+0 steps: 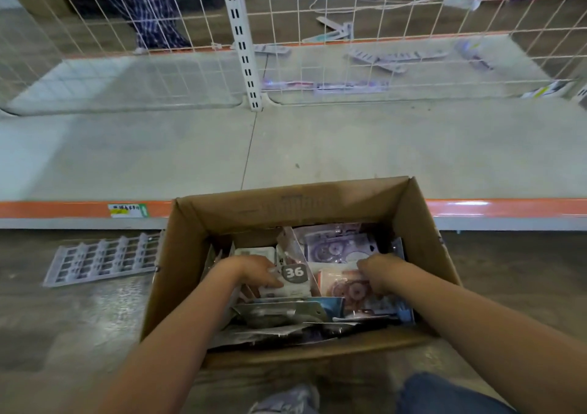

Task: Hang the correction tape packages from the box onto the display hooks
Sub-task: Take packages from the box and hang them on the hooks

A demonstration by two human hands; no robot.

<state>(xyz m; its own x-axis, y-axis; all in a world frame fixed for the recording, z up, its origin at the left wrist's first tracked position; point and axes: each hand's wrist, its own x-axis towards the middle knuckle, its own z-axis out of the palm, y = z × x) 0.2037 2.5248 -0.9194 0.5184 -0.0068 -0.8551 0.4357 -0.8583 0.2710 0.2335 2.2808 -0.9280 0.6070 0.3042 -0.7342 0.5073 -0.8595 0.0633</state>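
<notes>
— What's in front of me?
— My left hand [259, 272] grips a package marked 36 [293, 282] in the cardboard box [317, 204]; my right hand [374, 274] holds a pink package [346, 290] beside it.

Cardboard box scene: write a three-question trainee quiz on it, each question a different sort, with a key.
1. True or false: both hands are inside the cardboard box.
2. Multiple choice: the package marked 36 lies next to which hand? A. left hand B. right hand C. neither
3. Fill in: the front edge of the shelf behind the box is coloured ____.

Key:
1. True
2. A
3. Orange
</notes>
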